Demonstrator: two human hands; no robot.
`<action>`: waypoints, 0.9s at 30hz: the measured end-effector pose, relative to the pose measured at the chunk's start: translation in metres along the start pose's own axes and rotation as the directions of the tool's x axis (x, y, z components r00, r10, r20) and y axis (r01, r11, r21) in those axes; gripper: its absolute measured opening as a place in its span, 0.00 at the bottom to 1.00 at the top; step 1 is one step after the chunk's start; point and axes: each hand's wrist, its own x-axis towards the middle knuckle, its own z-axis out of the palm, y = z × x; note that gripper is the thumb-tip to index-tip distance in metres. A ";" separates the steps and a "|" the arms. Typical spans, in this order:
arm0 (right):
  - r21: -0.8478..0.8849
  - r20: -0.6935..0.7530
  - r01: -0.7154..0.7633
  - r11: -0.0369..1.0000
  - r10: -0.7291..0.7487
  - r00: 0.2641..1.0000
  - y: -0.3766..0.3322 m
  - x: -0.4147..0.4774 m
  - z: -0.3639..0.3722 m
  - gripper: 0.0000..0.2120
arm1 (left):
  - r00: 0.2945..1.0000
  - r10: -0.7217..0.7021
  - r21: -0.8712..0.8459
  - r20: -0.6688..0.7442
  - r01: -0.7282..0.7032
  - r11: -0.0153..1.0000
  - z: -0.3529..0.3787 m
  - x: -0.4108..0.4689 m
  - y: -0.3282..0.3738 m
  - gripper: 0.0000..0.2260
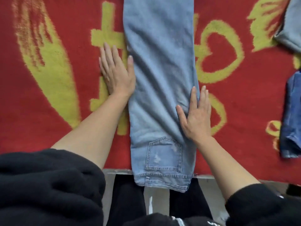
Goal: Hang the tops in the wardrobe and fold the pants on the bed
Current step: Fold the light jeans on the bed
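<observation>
A pair of light blue jeans lies lengthwise down the middle of the bed, folded leg on leg, back pocket up and waistband hanging over the near edge. My left hand rests flat on the blanket against the jeans' left edge, thumb on the denim. My right hand lies flat across the jeans' right edge, fingers apart, partly on the cloth. Neither hand grips anything.
The bed is covered by a red blanket with yellow patterns. A folded light blue garment lies at the far right, and folded dark blue jeans lie below it. The bed's near edge runs along the bottom.
</observation>
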 end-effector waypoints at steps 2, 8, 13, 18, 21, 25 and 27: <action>0.082 -0.040 -0.109 0.991 0.113 0.993 -0.002 -0.031 0.006 0.38 | 0.993 0.073 0.031 0.090 -0.076 0.997 0.003 -0.069 -0.009 0.30; 0.341 0.038 -0.679 0.650 0.712 0.701 -0.014 -0.128 0.012 0.44 | 0.918 -0.223 0.113 0.327 0.196 0.974 -0.029 -0.252 -0.036 0.29; 0.290 0.343 -0.813 0.505 0.739 0.580 -0.004 -0.192 0.025 0.39 | 0.705 -0.339 0.026 0.624 0.414 0.910 -0.036 -0.318 -0.056 0.22; 0.386 0.421 -0.737 0.556 0.604 0.676 0.015 -0.205 0.034 0.38 | 0.670 -0.388 -0.078 0.632 0.554 0.829 -0.027 -0.337 -0.066 0.24; 0.429 0.494 -0.724 0.541 0.530 0.689 0.020 -0.217 0.030 0.28 | 0.664 -0.417 -0.148 0.621 0.622 0.769 -0.028 -0.348 -0.057 0.22; 0.494 0.489 -0.631 0.598 0.408 0.771 0.016 -0.243 0.016 0.17 | 0.695 -0.410 -0.274 0.591 0.651 0.708 -0.042 -0.367 -0.055 0.21; 0.537 0.471 -0.600 0.593 0.379 0.797 0.014 -0.257 0.003 0.16 | 0.733 -0.409 -0.314 0.544 0.629 0.711 -0.059 -0.378 -0.056 0.19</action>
